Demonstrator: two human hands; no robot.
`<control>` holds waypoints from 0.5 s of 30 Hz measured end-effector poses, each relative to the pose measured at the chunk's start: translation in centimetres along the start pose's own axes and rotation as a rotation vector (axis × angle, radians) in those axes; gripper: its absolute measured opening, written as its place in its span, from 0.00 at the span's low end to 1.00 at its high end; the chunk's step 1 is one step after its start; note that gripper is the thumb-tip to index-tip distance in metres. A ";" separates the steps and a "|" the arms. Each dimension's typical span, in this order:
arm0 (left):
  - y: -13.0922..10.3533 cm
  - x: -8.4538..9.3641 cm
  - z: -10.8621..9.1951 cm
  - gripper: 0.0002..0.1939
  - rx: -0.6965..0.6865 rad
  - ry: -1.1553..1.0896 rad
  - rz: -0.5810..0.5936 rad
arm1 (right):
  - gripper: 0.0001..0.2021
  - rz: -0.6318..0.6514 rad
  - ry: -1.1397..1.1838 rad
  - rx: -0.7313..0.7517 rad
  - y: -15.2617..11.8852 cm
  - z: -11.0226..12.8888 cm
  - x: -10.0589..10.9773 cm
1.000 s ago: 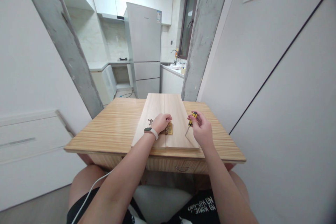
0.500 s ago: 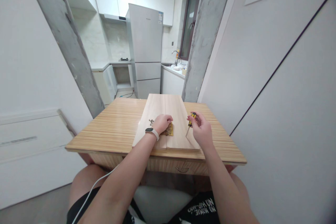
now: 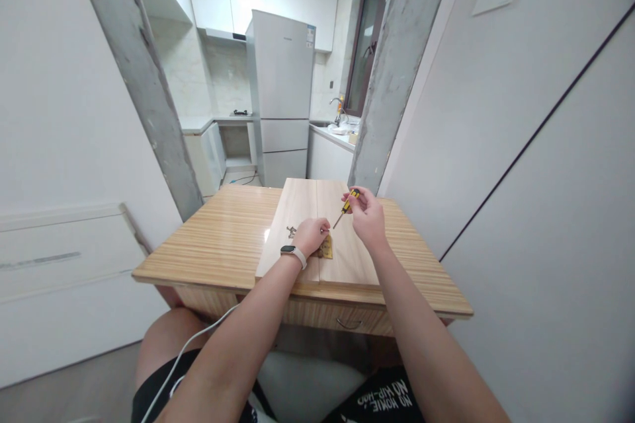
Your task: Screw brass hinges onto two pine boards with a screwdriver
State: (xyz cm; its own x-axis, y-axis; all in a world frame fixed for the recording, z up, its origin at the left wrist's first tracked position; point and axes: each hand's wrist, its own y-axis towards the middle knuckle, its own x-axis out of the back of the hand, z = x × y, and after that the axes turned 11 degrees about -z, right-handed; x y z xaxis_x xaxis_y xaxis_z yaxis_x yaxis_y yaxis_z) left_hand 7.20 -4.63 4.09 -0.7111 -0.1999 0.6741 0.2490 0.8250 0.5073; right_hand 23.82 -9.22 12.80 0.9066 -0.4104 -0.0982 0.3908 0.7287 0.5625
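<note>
My right hand (image 3: pixel 368 217) grips the yellow-and-black handle of a screwdriver (image 3: pixel 351 201), whose shaft slants down to the left. Its tip is close to the fingertips of my left hand (image 3: pixel 311 236). Those fingers are pinched around a small screw (image 3: pixel 325 230), mostly hidden by them. Just below that hand lies a brass-coloured hinge (image 3: pixel 326 248), partly covered, across the seam between two pale wooden boards (image 3: pixel 357 264). Several loose screws (image 3: pixel 290 232) rest on the left board, beside my left hand.
The boards lie on a striped wooden table (image 3: pixel 218 231) with a drawer handle (image 3: pixel 348 324) at its front. A white cable (image 3: pixel 198 330) runs past my left forearm. Beyond the table stand a fridge (image 3: pixel 282 73) and a sink counter (image 3: pixel 332 145). A white panel (image 3: pixel 520 165) rises at right.
My right hand has lifted the screwdriver up and to the left, bringing its tip from the right board toward my left fingertips. My left hand stays over the hinge; the view has shifted slightly.
</note>
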 end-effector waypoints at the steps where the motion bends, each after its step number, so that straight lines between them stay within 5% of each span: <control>1: 0.0 0.0 -0.1 0.07 0.004 0.002 0.002 | 0.22 0.013 -0.004 -0.003 0.1 -0.2 -0.3; 15: -0.1 0.4 -0.2 0.08 0.006 -0.011 0.011 | 0.20 0.071 -0.049 0.002 0.1 -2.7 -1.6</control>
State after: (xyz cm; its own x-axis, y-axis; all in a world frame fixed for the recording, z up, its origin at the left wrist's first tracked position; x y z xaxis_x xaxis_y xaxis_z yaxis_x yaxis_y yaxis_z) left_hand 7.01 -4.95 4.45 -0.7158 -0.1852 0.6734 0.2524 0.8304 0.4967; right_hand 22.84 -7.05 10.80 0.9233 -0.3837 -0.0179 0.3251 0.7559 0.5683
